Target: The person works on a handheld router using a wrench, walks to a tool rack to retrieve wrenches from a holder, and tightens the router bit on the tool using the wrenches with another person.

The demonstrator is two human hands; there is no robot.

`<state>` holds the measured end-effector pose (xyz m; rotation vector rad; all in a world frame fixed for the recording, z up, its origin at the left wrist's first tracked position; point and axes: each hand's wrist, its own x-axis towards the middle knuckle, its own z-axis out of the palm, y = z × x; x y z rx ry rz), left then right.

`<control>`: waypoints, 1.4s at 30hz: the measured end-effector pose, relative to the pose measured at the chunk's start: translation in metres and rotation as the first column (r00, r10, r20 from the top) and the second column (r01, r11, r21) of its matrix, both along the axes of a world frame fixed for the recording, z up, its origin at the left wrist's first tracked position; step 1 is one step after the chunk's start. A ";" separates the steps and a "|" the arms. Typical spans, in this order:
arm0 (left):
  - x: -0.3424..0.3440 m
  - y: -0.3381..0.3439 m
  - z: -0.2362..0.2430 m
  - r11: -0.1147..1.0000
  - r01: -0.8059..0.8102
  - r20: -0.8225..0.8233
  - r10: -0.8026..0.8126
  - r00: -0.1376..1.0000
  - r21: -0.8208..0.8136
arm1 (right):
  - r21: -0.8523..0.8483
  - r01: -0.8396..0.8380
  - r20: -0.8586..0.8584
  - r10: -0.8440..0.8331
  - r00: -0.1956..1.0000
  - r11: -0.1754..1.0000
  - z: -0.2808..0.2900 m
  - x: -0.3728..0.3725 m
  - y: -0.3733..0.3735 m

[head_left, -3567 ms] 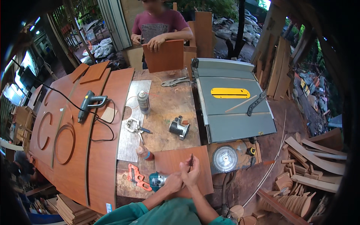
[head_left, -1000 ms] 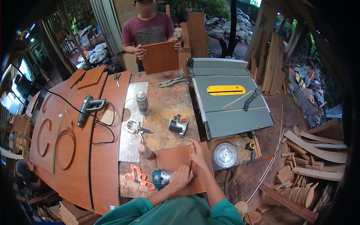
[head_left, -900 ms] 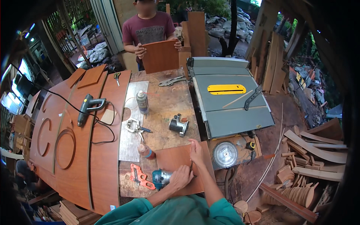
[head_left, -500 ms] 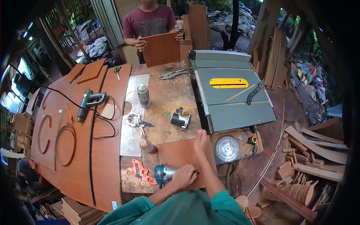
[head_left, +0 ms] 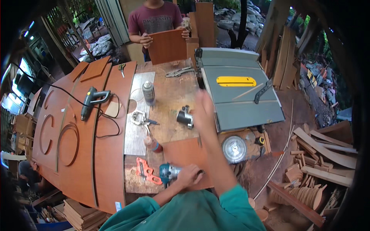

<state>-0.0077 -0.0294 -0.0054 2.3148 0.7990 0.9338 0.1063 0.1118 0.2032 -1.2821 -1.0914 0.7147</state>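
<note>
Nearest the wearer, a flat reddish-brown wooden panel (head_left: 180, 151) lay on the stained, worn wooden worktop (head_left: 133, 186), partly covered by the forearms; clock directions here run from this panel, twelve being straight ahead. At its seven-to-nine o'clock side a teal-and-silver cylindrical power-tool motor (head_left: 165, 173) lay on its side, its silver nose pointing toward three. The left hand (head_left: 189, 176) was closed round that nose, fingers bent; a small dark tip showed beyond them, too small to identify. The right hand (head_left: 203, 109) was raised toward twelve, just beside a silver-and-black metal tool base (head_left: 184, 118). It was blurred, so how far its fingers were open, and whether it held anything, could not be told.

The motor and the base were well apart, not joined, so the work on the tool looked partway rather than finished. Whether the nose was tight or loose could not be seen. No cut showed on the panel's visible face.

At nine lay a bright orange plastic piece with cut-outs (head_left: 149, 175); at ten stood a small clear bottle of reddish liquid (head_left: 153, 145), and a silver metal clamp (head_left: 138, 118) lay beyond it. A round steel saw blade (head_left: 234, 149) lay near three. Farther off, a grey spray can (head_left: 148, 93) stood at eleven, and a grey table saw with a yellow insert (head_left: 246, 109) filled one to two. Farthest, near twelve, a co-worker in a maroon shirt (head_left: 156, 21) held a second reddish-brown board (head_left: 168, 47) upright.
</note>
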 end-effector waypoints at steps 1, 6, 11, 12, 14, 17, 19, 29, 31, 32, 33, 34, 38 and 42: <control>0.006 0.000 0.001 1.000 0.027 -0.012 -0.027 1.000 -0.004 | -0.143 0.086 0.275 -0.044 0.960 0.986 -0.027 0.015 0.053; 0.013 0.000 -0.003 0.998 0.068 0.022 -0.068 0.997 0.009 | -0.422 0.212 0.309 -0.080 0.948 0.882 -0.138 0.057 0.112; 0.003 -0.009 0.006 0.997 -0.026 0.047 0.022 0.999 0.071 | -0.080 0.109 0.183 -0.093 0.979 0.991 -0.062 0.035 0.006; 0.000 -0.010 0.006 0.999 -0.004 0.008 0.004 1.000 0.034 | -0.003 0.044 -0.016 -0.044 0.999 0.999 -0.054 0.036 -0.015; -0.002 -0.012 0.004 0.998 0.047 -0.037 -0.049 0.998 -0.031 | 0.058 0.028 -0.218 -0.015 0.976 0.998 -0.059 0.041 -0.034; 0.003 -0.008 0.002 0.999 0.045 0.004 -0.045 0.999 -0.027 | 0.124 0.015 -0.343 0.029 0.939 0.992 -0.112 0.060 -0.034; 0.011 0.000 -0.012 0.996 0.010 -0.099 -0.018 0.995 -0.087 | -0.030 0.090 -0.255 -0.095 0.962 0.995 -0.153 0.070 -0.020; 0.008 0.020 0.009 0.792 0.134 0.034 -0.142 0.989 -0.595 | -0.456 0.150 0.013 -0.162 0.987 0.877 -0.201 0.048 -0.026; 0.008 0.019 0.002 0.716 0.097 0.068 -0.069 0.995 -0.691 | -0.559 0.111 -0.041 -0.161 0.986 0.822 -0.205 0.051 -0.031; 0.009 0.019 0.003 0.715 0.098 0.062 -0.077 0.995 -0.692 | -0.649 0.054 -0.088 -0.145 0.986 0.759 -0.205 0.053 -0.033; 0.010 0.018 0.004 0.691 0.102 0.079 -0.065 0.995 -0.715 | -0.649 0.055 -0.095 -0.152 0.984 0.758 -0.207 0.055 -0.034; 0.011 0.018 0.004 0.666 0.104 0.094 -0.051 0.994 -0.739 | -0.672 0.008 -0.144 -0.141 0.979 0.741 -0.209 0.057 -0.034; 0.012 0.021 0.008 0.630 0.101 0.114 -0.020 0.993 -0.770 | -0.614 0.001 -0.087 -0.068 0.994 0.789 -0.233 0.057 -0.014; 0.000 0.023 0.016 0.656 0.070 0.105 0.015 0.994 -0.751 | -0.584 -0.101 -0.180 -0.007 0.984 0.805 -0.288 0.042 -0.003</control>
